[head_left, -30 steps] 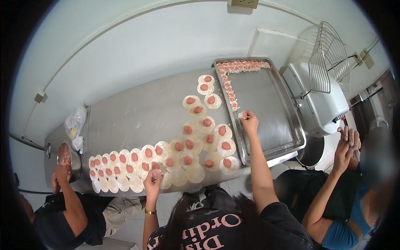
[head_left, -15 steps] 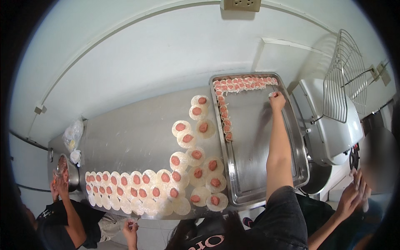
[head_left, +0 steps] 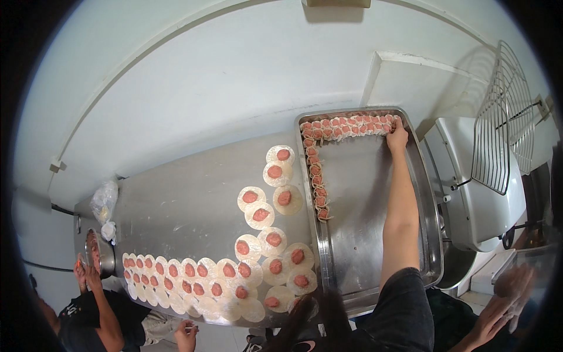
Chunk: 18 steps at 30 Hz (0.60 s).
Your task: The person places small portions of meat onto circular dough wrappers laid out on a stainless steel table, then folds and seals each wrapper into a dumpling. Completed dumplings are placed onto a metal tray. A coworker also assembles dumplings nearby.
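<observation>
My right hand (head_left: 397, 136) reaches to the far right corner of a large metal tray (head_left: 375, 276). Its fingers are closed around a small open-topped dumpling (head_left: 397, 119) at the end of the far rows. Meat-filled dumplings (head_left: 339, 127) line the tray's far side, and a single column runs down its left side. Low at the left, past the table's front edge, my left hand (head_left: 186, 337) is curled around something small and pale that I cannot make out. Round wrappers (head_left: 258, 216) topped with pink meat filling lie on the metal table (head_left: 182, 199), many overlapping.
At the left, a co-worker's hands (head_left: 88, 274) are at a metal bowl (head_left: 106, 253) of meat filling. Plastic bags (head_left: 105, 202) lie beyond it. Right of the tray stand a white appliance (head_left: 489, 193) and a wire rack (head_left: 498, 123). Another person's blurred hands (head_left: 504, 305) are lower right.
My right hand has moved farther away, bringing the dumpling from above the tray to the end of the far rows. My left hand has dropped slightly lower. The view has shifted a little.
</observation>
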Available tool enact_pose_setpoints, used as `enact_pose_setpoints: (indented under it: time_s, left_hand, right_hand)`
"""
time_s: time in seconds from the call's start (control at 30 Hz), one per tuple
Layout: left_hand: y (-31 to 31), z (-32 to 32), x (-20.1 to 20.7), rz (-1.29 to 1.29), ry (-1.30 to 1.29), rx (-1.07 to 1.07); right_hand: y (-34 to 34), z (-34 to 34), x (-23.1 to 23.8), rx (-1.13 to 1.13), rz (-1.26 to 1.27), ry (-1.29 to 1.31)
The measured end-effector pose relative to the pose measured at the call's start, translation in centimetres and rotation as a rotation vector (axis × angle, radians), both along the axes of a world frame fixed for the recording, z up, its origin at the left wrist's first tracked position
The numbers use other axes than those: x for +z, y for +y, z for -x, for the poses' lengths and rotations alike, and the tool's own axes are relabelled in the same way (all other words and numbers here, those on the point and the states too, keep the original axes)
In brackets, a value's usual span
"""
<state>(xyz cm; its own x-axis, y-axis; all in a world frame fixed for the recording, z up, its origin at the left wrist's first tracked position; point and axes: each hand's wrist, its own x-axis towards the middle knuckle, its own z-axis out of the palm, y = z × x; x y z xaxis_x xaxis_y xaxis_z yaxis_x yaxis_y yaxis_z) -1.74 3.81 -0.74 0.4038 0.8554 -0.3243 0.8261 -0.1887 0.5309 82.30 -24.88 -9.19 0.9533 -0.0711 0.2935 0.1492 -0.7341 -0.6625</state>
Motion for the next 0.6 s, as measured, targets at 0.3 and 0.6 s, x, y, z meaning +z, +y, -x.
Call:
enact_pose_setpoints:
  time_s: [0.3, 0.6]
  left_hand:
    - [-0.6, -3.4, 0.3, 0.043, 0.041, -0.093]
    - [-1.1, -4.5, -0.1, 0.055, 0.017, -0.134]
  right_hand:
    - [-0.9, -1.0, -1.4, 0.059, 0.055, -0.007]
    - [-0.8, -1.1, -2.1, 0.038, -0.138, -0.012]
